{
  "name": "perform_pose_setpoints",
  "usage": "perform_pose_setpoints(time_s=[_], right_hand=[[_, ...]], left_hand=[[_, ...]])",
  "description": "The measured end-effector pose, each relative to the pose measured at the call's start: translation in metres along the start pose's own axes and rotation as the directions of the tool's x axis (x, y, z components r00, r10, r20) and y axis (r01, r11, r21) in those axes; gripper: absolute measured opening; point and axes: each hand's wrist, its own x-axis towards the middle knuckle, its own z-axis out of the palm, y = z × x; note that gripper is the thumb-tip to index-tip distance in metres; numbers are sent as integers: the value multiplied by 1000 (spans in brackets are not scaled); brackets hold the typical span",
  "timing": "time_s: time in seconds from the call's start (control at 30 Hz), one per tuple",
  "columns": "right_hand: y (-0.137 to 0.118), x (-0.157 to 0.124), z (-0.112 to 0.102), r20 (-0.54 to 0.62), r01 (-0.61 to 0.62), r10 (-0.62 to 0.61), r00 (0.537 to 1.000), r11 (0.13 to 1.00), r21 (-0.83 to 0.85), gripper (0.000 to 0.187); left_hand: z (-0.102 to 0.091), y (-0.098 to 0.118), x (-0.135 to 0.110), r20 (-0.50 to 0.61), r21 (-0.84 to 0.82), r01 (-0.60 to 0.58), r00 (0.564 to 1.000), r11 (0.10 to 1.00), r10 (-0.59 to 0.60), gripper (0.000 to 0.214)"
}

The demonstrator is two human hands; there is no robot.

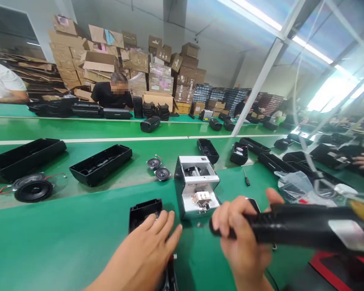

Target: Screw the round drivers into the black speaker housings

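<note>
My left hand (148, 242) lies across a black speaker housing (145, 205) in front of me, fingers stretched out and hiding much of it. My right hand (242, 238) is wrapped round a black electric screwdriver (294, 224), which is tilted nearly level, its thick body pointing to the right. Just beyond the two hands stands a grey-white screw feeder (197, 186) with a window in its top. On the mat close to its base lies a tiny metal piece (199, 224), too small to name surely.
Open black housings (101, 163) and loose speaker drivers (33, 190) lie on the green bench at the left. Two small drivers (162, 173) sit beside the feeder. A screwdriver (246, 178) and a plastic bag (294, 186) are on the right. Co-workers sit across the bench.
</note>
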Motion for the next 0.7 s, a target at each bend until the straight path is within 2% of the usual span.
perform_pose_setpoints(time_s=[0.07, 0.13, 0.23, 0.3, 0.4, 0.47, 0.6, 0.7], right_hand=[[6, 33, -3, 0, 72, -72, 997, 991, -110, 55], [18, 54, -9, 32, 76, -71, 997, 979, -188, 56], [36, 64, -16, 84, 25, -6, 996, 974, -227, 51], [42, 63, -17, 109, -6, 33, 994, 972, -237, 46], [43, 61, -15, 132, -29, 61, 989, 973, -229, 44], [41, 61, -15, 145, -35, 68, 987, 975, -220, 44], [39, 63, -17, 161, -42, 76, 984, 978, -203, 44], [38, 63, -20, 158, -33, 63, 985, 982, -185, 47]], left_hand=[[-2, -8, 11, -19, -43, -100, 995, 994, 99, 40], [-10, -17, 22, -4, -68, -150, 989, 986, 150, 20], [-23, -30, 31, 22, -90, -166, 985, 982, 169, 15], [-28, -40, 28, 44, -108, -124, 991, 986, 129, 12], [-27, -61, 7, 82, -125, 60, 995, 990, -50, 8], [-22, -76, -15, 95, -133, 228, 972, 965, -216, 16], [-9, -99, -64, 110, -171, 482, 876, 860, -469, 34], [6, -100, -91, 121, -304, 626, 773, 719, -622, 31]])
